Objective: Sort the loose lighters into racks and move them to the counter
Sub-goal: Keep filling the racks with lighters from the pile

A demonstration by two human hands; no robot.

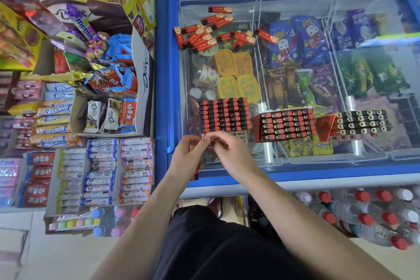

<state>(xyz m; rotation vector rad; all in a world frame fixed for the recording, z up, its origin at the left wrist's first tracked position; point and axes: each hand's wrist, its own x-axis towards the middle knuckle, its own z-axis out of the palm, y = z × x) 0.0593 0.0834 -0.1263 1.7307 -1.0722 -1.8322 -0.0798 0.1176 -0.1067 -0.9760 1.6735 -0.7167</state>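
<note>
Several loose red lighters (213, 32) lie in a heap on the glass lid of a blue freezer (161, 75). Nearer me stands a partly filled rack (225, 116) of red-and-black lighters, with empty slots along its front edge. Two full racks stand to its right, one in the middle (285, 124) and one further right (359, 121). My left hand (189, 154) and my right hand (229, 151) meet at the front edge of the partly filled rack, fingers pinched together on a lighter (207, 136) that is mostly hidden.
Ice creams and tubs show under the freezer glass. Shelves of sweets and chocolate (102, 98) fill the left side. Bottled water with red caps (363, 216) is stacked at the lower right, below the freezer's front edge.
</note>
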